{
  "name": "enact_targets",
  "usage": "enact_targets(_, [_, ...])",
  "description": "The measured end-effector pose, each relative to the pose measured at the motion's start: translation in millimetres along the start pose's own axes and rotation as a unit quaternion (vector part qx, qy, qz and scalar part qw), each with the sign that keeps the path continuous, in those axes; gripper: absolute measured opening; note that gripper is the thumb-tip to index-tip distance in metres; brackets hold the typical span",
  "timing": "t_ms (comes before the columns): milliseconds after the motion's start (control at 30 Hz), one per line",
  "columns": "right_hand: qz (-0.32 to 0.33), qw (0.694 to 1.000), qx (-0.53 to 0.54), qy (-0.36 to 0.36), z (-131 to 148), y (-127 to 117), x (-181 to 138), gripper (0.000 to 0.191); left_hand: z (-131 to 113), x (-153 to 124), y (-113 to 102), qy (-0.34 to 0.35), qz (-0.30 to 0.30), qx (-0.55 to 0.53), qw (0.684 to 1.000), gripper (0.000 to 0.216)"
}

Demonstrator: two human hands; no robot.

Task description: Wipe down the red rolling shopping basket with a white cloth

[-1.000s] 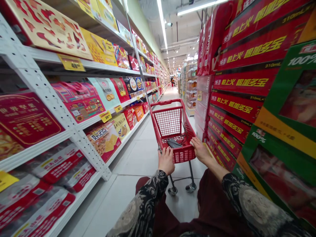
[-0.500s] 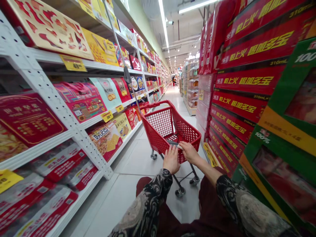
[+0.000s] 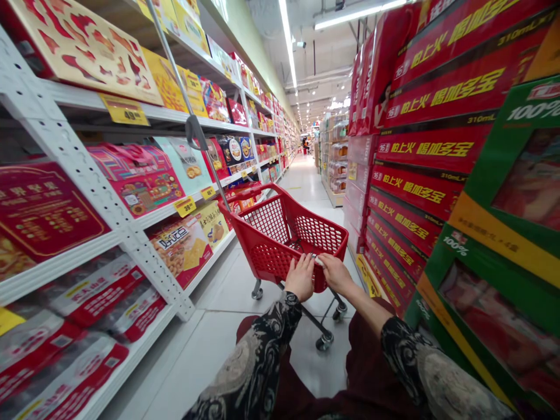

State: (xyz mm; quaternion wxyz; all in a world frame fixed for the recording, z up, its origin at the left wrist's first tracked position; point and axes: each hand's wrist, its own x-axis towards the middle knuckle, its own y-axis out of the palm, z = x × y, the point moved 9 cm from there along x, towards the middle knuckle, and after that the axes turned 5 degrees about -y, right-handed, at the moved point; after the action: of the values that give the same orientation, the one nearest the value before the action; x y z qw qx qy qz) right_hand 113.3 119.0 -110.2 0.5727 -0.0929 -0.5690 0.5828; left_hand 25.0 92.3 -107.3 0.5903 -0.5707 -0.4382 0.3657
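A small red shopping cart (image 3: 280, 268) with grid-like plastic walls stands on the floor just ahead of me, turned at an angle. My left hand (image 3: 300, 279) lies over the cart's near rim, its fingers bent across the edge. Close beside it, my right hand (image 3: 336, 274) is closed on the same rim. A small pale piece shows between the fingertips; what it is, I cannot make out. From the cart's far left corner rises a thin metal pole (image 3: 168, 52) with a grey hooked fitting (image 3: 195, 132). The visible part of the basket holds no goods.
White shelves (image 3: 125, 233) with boxed snacks and yellow price tags line the left side. Stacked red drink cartons (image 3: 431, 149) and green boxes (image 3: 503, 192) with windows rise close on the right. A pale tiled aisle (image 3: 306, 169) runs ahead, with a distant person at its far end.
The cart has swung, its far end and pole shifting left and its wheels turning. Both hands stay on the near rim and have moved slightly left.
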Motion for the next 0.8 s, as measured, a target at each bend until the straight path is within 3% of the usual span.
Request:
enact_targets(233, [-0.04, 0.999, -0.002, 0.023, -32, -17, -4, 0.045, 51, 8, -10, -0.103, 0.03, 0.03, 0.994, 0.079])
enact_targets(500, [-0.146, 0.989, -0.014, 0.004, 2, -10, -2, 0.056, 35, 9, -5, -0.073, 0.022, 0.042, 0.996, 0.08])
enact_targets(700, [-0.137, 0.985, -0.067, 0.082, -47, -28, -16, 0.05, 47, 9, -12, -0.093, 0.004, 0.037, 0.995, 0.076])
enact_targets(800, [-0.142, 0.983, -0.071, 0.089, -50, -32, -14, 0.049, 45, 9, -12, -0.097, -0.002, 0.038, 0.995, 0.076])
